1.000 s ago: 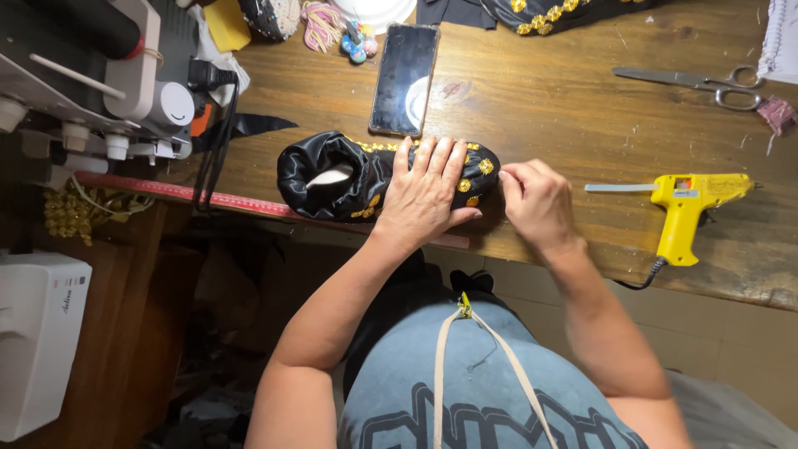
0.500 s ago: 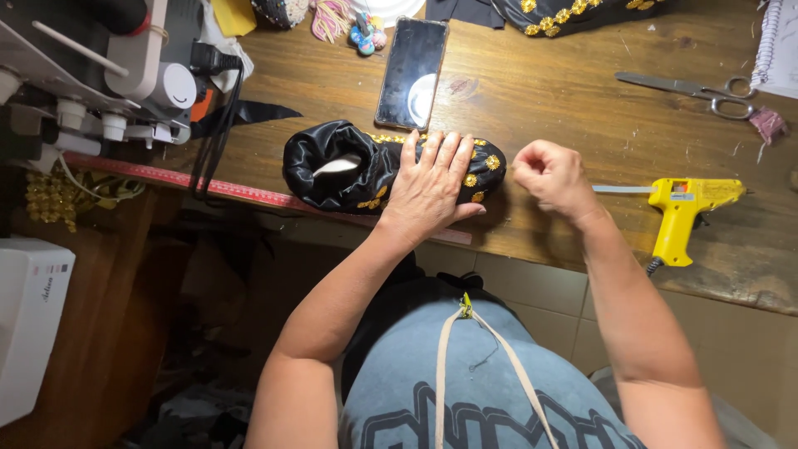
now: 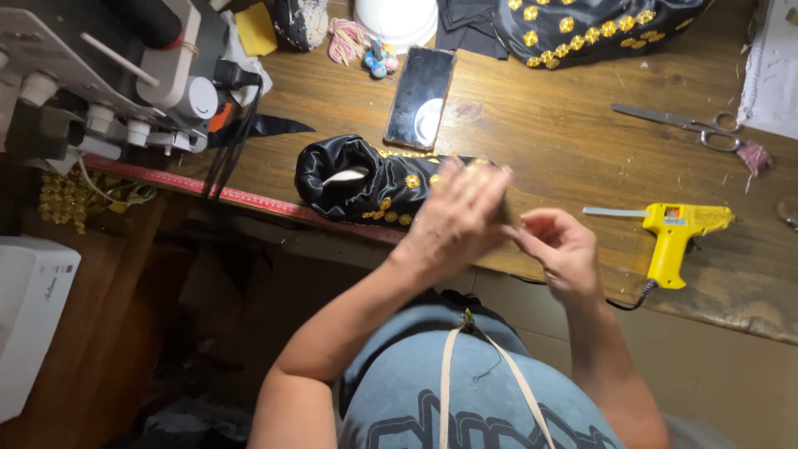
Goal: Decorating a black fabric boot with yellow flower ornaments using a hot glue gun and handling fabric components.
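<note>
**Gold studs going onto black satin**

Under the spread fingers of the left hand: black satin piece, partly studded, bare patches left. Just right of them: right hand, fingertips pinched, contents too small to tell.

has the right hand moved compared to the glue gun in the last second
Yes. The right hand has pulled back from the black satin shoe toward the table edge, left of the yellow glue gun.

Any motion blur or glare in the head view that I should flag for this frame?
Head view: the left hand is smeared by motion blur over the black satin piece with gold sequins; the right hand is softer too. The black smartphone carries a round bright reflection. The wooden table and yellow glue gun are sharp; the area under the table is dark.
</note>
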